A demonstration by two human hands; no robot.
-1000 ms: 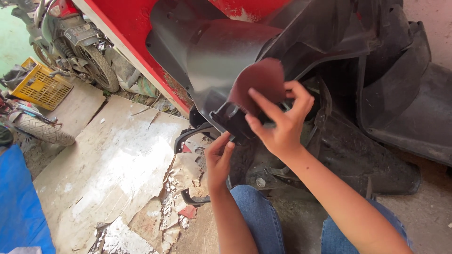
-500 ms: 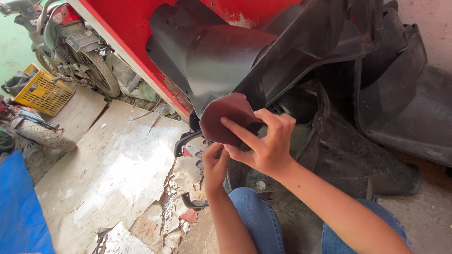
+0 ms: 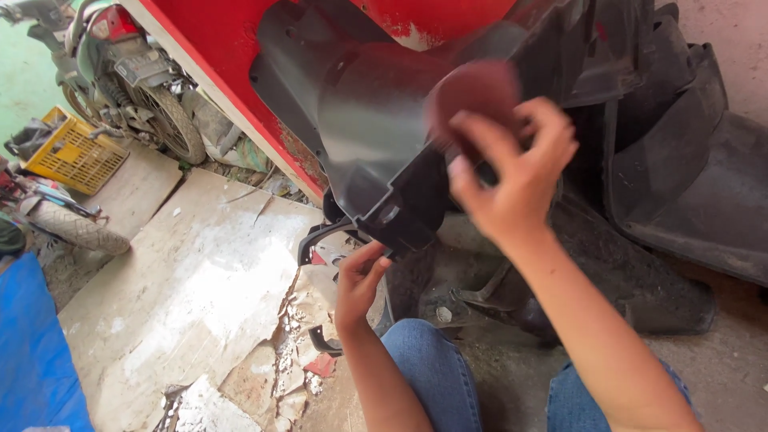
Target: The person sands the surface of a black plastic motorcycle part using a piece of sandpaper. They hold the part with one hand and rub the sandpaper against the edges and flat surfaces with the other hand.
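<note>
the dark red sanding disc sits upper centre of the frame, pressed flat on the black scooter panel by the right hand, fingers spread over it. the left hand pinches the panel's lower edge. with so light a grip, the panel could twist away, or the disc slide out from under the fingers onto the cracked concrete floor.

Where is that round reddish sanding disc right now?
The sanding disc is in the upper middle of the head view, pressed by the right hand against the black plastic panel, just below the red bodywork.
</note>
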